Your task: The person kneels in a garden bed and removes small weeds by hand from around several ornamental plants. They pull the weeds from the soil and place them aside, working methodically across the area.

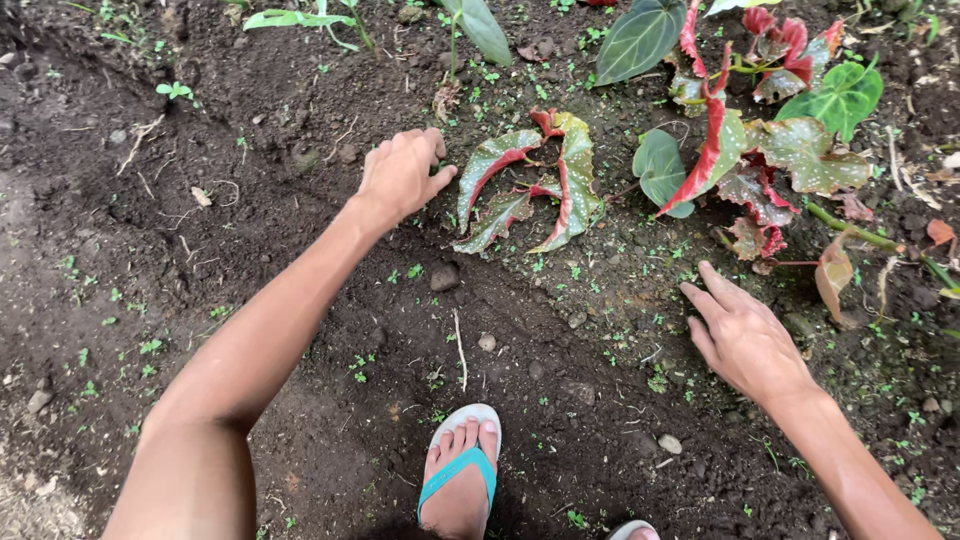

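My left hand (402, 175) reaches forward over dark soil, fingers curled down onto the ground just left of a small plant with red-edged spotted green leaves (535, 180). Whether it grips anything is hidden under the fingers. My right hand (745, 338) rests lower right with fingers spread flat near the soil, holding nothing, just below a larger red and green spotted plant (760, 160).
My foot in a white sandal with a teal strap (460, 475) stands at the bottom centre; a second sandal tip (632, 530) shows beside it. Small stones (444, 276), tiny weeds and twigs dot the soil. Broad green leaves (640, 38) grow along the top.
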`<state>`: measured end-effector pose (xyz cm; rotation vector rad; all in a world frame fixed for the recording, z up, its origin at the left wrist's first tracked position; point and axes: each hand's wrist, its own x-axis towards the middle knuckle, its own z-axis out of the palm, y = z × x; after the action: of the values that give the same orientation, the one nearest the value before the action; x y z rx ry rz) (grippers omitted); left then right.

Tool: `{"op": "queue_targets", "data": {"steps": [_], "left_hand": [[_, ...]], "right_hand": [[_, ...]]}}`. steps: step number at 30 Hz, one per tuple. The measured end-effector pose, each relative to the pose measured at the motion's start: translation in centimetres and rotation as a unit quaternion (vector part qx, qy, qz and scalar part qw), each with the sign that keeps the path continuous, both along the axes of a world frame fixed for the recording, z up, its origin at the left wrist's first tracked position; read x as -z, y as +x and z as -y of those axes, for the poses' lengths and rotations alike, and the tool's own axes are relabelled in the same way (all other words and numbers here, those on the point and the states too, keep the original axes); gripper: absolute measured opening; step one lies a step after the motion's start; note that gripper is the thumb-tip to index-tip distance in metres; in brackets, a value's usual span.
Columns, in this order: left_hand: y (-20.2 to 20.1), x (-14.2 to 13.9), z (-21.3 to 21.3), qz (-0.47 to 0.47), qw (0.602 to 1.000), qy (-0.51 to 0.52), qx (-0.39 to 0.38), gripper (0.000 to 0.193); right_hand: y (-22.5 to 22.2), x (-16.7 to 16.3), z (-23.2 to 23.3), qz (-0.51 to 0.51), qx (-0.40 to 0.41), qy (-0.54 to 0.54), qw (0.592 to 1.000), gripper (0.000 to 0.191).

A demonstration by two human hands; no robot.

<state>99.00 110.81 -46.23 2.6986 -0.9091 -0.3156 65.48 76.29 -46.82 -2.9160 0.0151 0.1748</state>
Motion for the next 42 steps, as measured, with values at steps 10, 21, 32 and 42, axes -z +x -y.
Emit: {"op": "queue_targets", "data": {"steps": [10, 21, 32, 42], "left_hand": [[-0.8, 1.8, -1.2, 0.074, 0.994, -0.054, 0.065, 0.020], [0.2, 0.0, -1.6, -0.105, 0.994, -0.003, 0.027, 0.011], [2.0, 0.1, -3.4, -0.051, 0.995, 0.078, -0.036, 0.021], [2.9, 1.9, -0.7, 0.104, 0.992, -0.076, -0.014, 0.021]], "right_hand": [[0.0, 0.2, -0.4, 0.005, -0.012, -0.049, 0.999, 0.047], [-0.1, 0.3, -0.7, -0.001, -0.011, -0.071, 0.997, 0.048], [0.1, 0.4, -0.6, 0.008, -0.020, -0.072, 0.997, 0.045], [-0.1, 0.4, -0.8, 0.019, -0.014, -0.067, 0.997, 0.046]]}}
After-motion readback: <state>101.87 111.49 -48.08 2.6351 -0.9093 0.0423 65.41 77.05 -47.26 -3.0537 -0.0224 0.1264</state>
